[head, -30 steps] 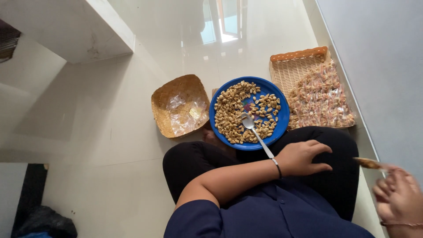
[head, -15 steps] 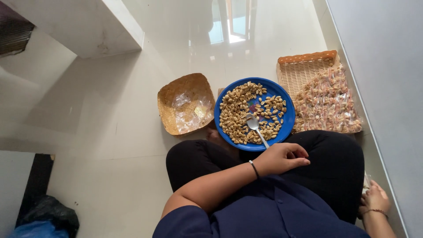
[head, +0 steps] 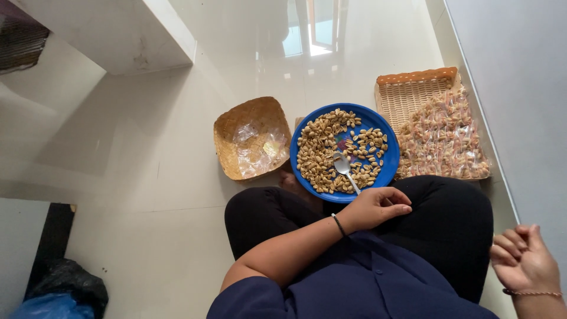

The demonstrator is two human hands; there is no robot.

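A blue plate [head: 383, 172] full of peanuts [head: 316, 153] lies on the floor in front of my crossed legs, and a metal spoon [head: 342, 165] rests in it, handle toward me. My left hand [head: 378, 207] lies on my thigh at the plate's near rim. Its fingers are curled in and empty, and the spoon handle ends just beside it. At the lower right, by the wall, my right hand [head: 525, 260] is raised palm up with loosely bent fingers and nothing visible in it.
A square woven basket [head: 227, 133] holding clear plastic wrappers sits left of the plate. A rectangular woven tray [head: 407, 88] with several small filled packets [head: 443, 142] sits to the right against the wall. A white step stands at the top left, and dark and blue bags lie at the bottom left.
My right hand held a small thin object a second ago; it dropped low and now lifts up empty. The view shifted slightly. My left hand stays on my thigh.
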